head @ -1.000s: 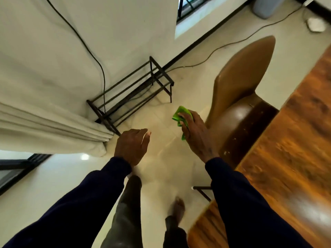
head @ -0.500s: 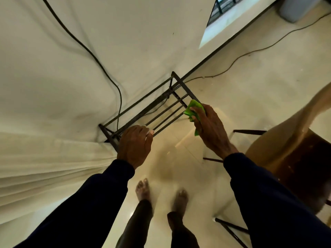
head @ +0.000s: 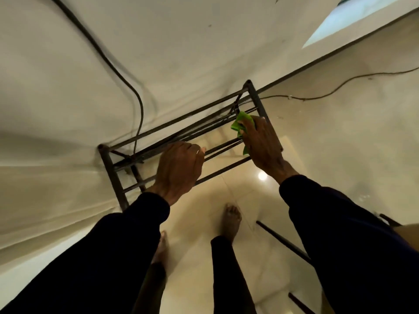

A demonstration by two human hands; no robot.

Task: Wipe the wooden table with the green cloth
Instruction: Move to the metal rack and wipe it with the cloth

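My right hand [head: 263, 146] is closed around the bunched green cloth [head: 240, 126], which sticks out past the fingers over the right end of a metal rack. My left hand [head: 179, 168] hovers over the middle of that rack, fingers curled loosely and holding nothing. Both arms wear dark sleeves. The wooden table is out of view.
A low black metal rack [head: 181, 134] stands against the white wall. A black cable [head: 127, 87] runs down the wall and another cable [head: 340, 87] lies on the tiled floor. Dark chair legs [head: 283, 241] and a tan seat edge [head: 408, 234] sit at right. My bare feet [head: 231, 220] are below.
My view has swung away from the wooden table and brown chair toward the wall. Both hands now hang over the metal rack, the cloth still in the right one.
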